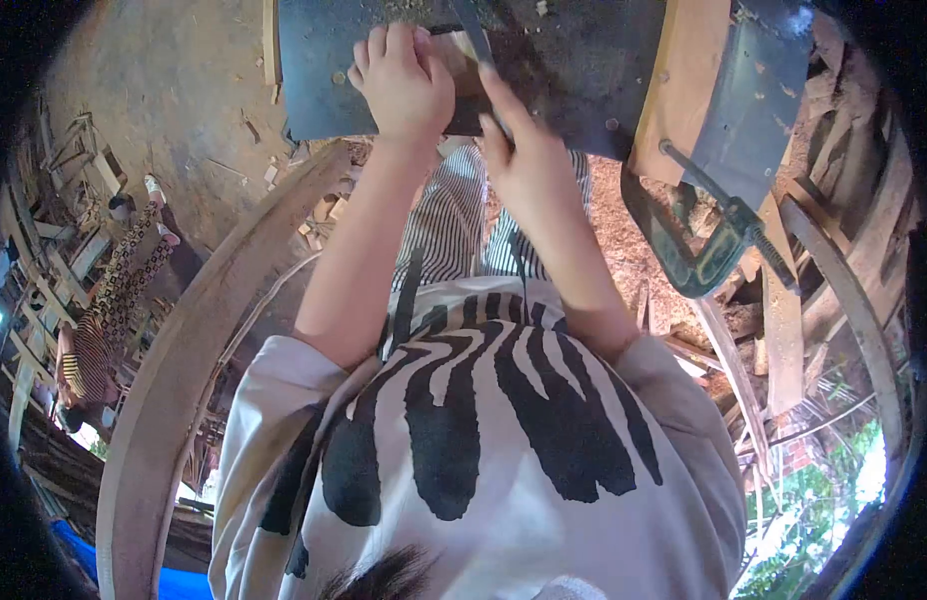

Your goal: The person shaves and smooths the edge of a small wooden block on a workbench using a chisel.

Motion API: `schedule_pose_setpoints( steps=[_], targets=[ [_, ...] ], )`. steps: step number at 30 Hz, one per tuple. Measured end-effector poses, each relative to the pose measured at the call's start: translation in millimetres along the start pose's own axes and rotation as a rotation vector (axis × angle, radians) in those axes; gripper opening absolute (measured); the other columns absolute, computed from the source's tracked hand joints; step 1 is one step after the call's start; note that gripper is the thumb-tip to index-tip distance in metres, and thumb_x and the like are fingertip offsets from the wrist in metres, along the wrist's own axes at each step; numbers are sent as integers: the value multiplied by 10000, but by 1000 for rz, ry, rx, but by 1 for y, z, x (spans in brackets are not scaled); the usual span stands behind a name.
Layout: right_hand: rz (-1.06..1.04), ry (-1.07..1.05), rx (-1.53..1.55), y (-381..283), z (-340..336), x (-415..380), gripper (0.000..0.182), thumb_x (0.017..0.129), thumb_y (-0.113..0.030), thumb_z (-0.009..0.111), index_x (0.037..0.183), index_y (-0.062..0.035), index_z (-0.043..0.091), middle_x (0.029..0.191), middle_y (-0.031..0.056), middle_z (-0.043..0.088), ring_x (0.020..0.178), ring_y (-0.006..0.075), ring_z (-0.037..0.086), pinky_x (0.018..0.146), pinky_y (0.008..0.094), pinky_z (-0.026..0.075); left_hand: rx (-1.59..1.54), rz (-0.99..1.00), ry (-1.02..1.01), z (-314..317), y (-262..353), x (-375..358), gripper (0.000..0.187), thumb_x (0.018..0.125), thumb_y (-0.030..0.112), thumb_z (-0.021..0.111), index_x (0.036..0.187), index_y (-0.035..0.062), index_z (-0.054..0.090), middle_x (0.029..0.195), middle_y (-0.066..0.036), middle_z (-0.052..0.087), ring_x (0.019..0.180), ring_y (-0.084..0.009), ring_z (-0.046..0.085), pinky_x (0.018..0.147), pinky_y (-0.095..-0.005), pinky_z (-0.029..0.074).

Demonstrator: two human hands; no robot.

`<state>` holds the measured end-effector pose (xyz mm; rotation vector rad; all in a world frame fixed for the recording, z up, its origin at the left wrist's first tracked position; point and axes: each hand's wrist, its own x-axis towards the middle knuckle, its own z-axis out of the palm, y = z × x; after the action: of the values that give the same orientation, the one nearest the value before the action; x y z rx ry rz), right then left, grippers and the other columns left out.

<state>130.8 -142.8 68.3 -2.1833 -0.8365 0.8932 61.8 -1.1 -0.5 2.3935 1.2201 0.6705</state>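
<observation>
My left hand [409, 80] is closed over a small wooden block [460, 58] on the dark metal table [554, 95], its fingers bent across the block's left part. A narrow, dark, blade-like strip [472, 28] comes down from the top edge to the block's right end. My right hand [529, 150] lies just to the right, index finger stretched forward with its tip at the block's end, close to the strip. The right thumb stands apart from that finger; the other fingers are hidden beneath the hand.
A C-clamp [712, 262] hangs at the table's right side, by a light wooden board [686, 80]. A long curved timber [184, 330] rises on my left. Sawdust [629, 215] and wood scraps lie below. Far left, another person [99, 330] is among stacked timber.
</observation>
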Motion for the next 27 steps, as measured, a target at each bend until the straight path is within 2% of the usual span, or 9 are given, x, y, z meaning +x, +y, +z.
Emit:
schedule_pose_setpoints(
  steps=[2, 6, 8, 10, 12, 15, 17, 24, 27],
  targets=[
    [131, -160, 90, 7, -12, -39, 581, 994, -164, 578, 1537, -288, 412, 764, 244, 665, 720, 436, 677, 666, 520, 534, 5, -14, 17, 0, 1, 0, 107, 934, 147, 538, 936, 59, 599, 993, -147, 590, 966, -394, 511, 844, -547, 385],
    [40, -80, 173, 24, -7, -93, 562, 1000, -177, 594, 1532, -266, 436, 785, 229, 665, 719, 412, 680, 659, 494, 528, 16, -31, 25, 3, 0, 0, 104, 940, 143, 532, 941, 66, 602, 987, -135, 591, 975, -390, 516, 836, -539, 386],
    [17, -50, 189, 28, -4, -97, 548, 999, -186, 602, 1523, -261, 455, 786, 220, 662, 714, 399, 681, 656, 487, 529, 81, -39, -46, 2, -3, -2, 143, 844, 133, 593, 977, 78, 600, 1006, -124, 595, 981, -369, 525, 853, -507, 374],
    [218, -147, 149, 20, -6, -82, 543, 994, -183, 612, 1510, -276, 474, 776, 208, 655, 716, 387, 679, 650, 486, 535, 83, -20, -46, 3, -4, -3, 148, 843, 133, 591, 980, 78, 599, 1004, -125, 595, 980, -369, 525, 854, -506, 374],
    [96, -27, 88, 23, 7, -63, 524, 999, -200, 603, 1500, -299, 484, 755, 213, 645, 708, 387, 675, 644, 494, 543, 81, 8, -38, 4, -5, -2, 153, 842, 133, 590, 984, 78, 599, 1002, -125, 594, 979, -369, 526, 855, -504, 374],
    [185, -67, 32, 10, 4, -53, 514, 1005, -222, 592, 1497, -322, 482, 779, 218, 651, 698, 399, 676, 634, 505, 545, 132, 8, -15, 4, -3, 0, 152, 841, 142, 589, 978, 77, 596, 993, -128, 590, 971, -369, 528, 854, -505, 374],
    [165, -96, 114, 17, 4, -75, 504, 1010, -248, 581, 1492, -356, 479, 814, 216, 656, 691, 411, 674, 624, 511, 541, 66, -29, -60, -2, 3, 0, 92, 900, 116, 539, 951, 67, 597, 1031, -136, 591, 1009, -394, 513, 880, -533, 388],
    [160, -45, 42, 9, 13, -69, 506, 1011, -259, 576, 1496, -363, 477, 801, 218, 648, 686, 407, 673, 615, 502, 542, 54, -55, -24, 8, -6, 3, 119, 898, 159, 564, 963, 61, 585, 1060, -135, 594, 1045, -402, 513, 897, -546, 383],
    [178, -46, 54, 9, 10, -79, 515, 1010, -268, 577, 1507, -353, 470, 788, 217, 644, 681, 397, 674, 618, 497, 545, 157, -55, -62, 9, -10, 1, 157, 905, 190, 573, 984, 55, 578, 1067, -136, 592, 1055, -404, 515, 905, -555, 380]
  ],
)
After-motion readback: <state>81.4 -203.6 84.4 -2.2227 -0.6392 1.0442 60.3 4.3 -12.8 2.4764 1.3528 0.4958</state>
